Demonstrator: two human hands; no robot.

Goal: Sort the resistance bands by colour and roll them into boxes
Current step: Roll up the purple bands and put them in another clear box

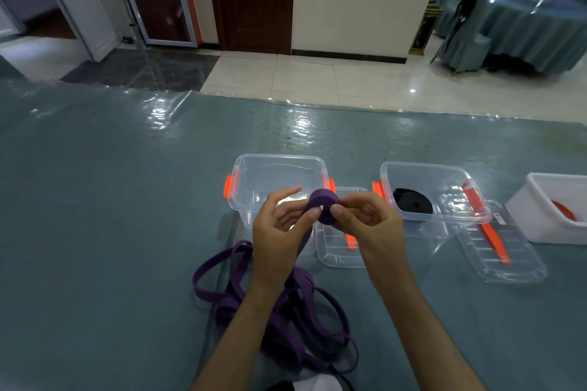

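Midway through rolling purple: loose purple bands [273, 311] heaped on the table [95, 232], empty clear box [279, 174] waiting behind (black coil [412, 204] already boxed), purple roll [322, 208] pinched between left hand [279, 232] and right hand [368, 222]. Next, probably: wind in the tail, drop it in.

Two boxes side by side on worktop [111, 200]: left box [279, 174] empty, right box [435, 194] holds rolled band [413, 201]; loose bands [286, 317] in front.
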